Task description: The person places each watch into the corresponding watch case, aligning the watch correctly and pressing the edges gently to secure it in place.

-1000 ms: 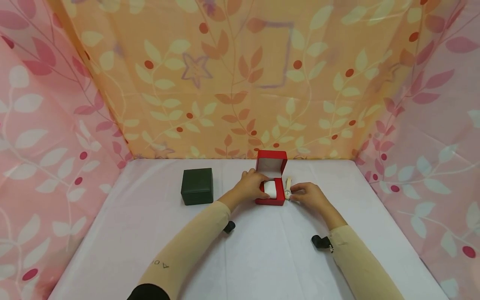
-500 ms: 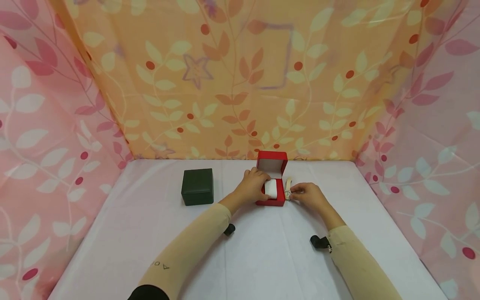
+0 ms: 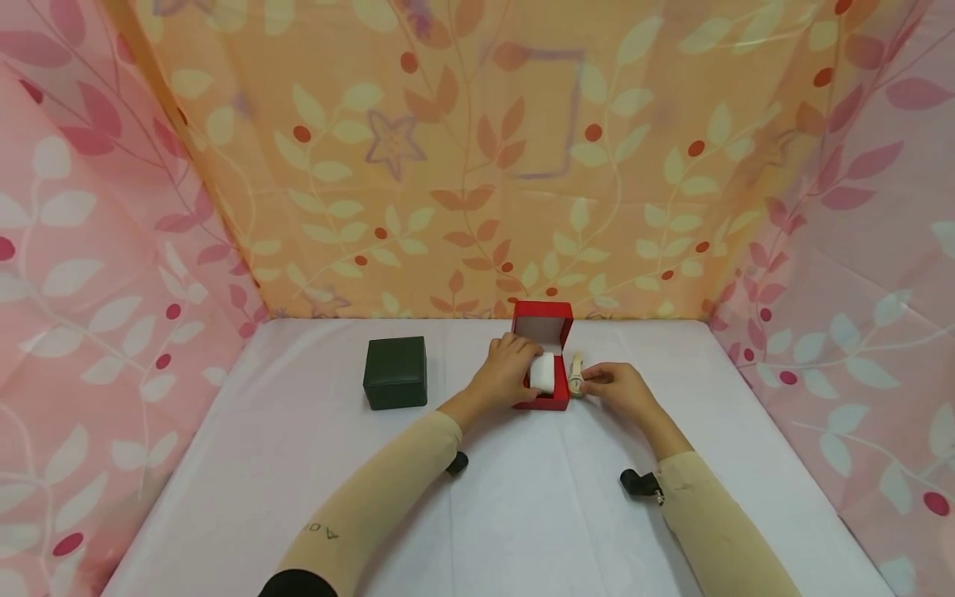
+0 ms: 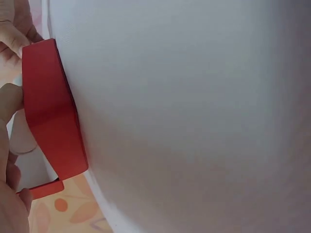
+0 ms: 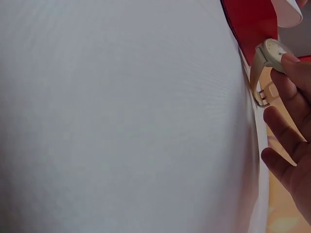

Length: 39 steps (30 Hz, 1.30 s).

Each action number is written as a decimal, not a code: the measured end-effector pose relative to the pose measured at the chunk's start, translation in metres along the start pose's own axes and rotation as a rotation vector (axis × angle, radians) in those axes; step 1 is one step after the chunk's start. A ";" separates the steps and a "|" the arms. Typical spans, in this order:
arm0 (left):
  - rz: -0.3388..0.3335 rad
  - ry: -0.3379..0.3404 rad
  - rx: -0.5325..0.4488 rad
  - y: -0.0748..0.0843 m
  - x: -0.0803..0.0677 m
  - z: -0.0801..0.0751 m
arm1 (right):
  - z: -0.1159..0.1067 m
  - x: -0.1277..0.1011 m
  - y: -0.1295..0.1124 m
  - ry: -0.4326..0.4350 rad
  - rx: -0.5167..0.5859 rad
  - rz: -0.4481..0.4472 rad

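Note:
A red watch box (image 3: 553,404) stands with its lid raised at the back of the table. My left hand (image 3: 507,369) reaches into it and pinches the white watch cushion (image 3: 543,373), thumb at the near side and fingers at the far side. In the left wrist view, the red box wall (image 4: 51,92) hides part of the cushion and thumb. Just right of the box, my right hand (image 3: 621,387) pinches a pale-strapped wristwatch (image 3: 576,377) by its case. The right wrist view has the watch (image 5: 273,51) between thumb and forefinger, strap hanging, other fingers spread.
A closed dark green box (image 3: 395,371) stands to the left of my left hand. White cloth covers the table (image 3: 522,497). An orange patterned curtain (image 3: 462,166) hangs behind the table's back edge, and pink ones flank both sides.
The white cushion has shifted slightly in the box, with my left hand moving a little rightward along with it. My right hand keeps its pinch on the watch, almost still.

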<state>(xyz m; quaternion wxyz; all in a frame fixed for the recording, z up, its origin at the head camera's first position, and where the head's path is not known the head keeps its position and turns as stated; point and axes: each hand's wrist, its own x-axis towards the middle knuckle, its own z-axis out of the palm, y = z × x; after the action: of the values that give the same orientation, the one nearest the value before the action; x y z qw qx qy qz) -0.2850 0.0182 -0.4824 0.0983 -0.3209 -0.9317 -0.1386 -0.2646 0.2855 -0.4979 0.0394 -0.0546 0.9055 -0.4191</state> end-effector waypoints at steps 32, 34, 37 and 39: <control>-0.040 0.113 -0.251 0.002 -0.009 -0.007 | -0.015 -0.018 -0.017 0.054 0.125 -0.083; -0.038 0.105 -0.251 0.002 -0.010 -0.010 | -0.016 -0.020 -0.020 0.053 0.126 -0.088; -0.030 0.098 -0.241 0.001 -0.012 -0.015 | -0.018 -0.021 -0.027 0.053 0.133 -0.090; -0.027 0.093 -0.238 0.000 -0.015 -0.018 | -0.020 -0.022 -0.031 0.049 0.131 -0.093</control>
<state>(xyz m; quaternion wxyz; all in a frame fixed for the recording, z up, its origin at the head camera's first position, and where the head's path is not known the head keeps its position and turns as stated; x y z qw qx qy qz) -0.2717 0.0043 -0.4691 0.1008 -0.3110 -0.9074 -0.2640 -0.2426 0.2832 -0.4609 0.0012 -0.0836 0.8734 -0.4798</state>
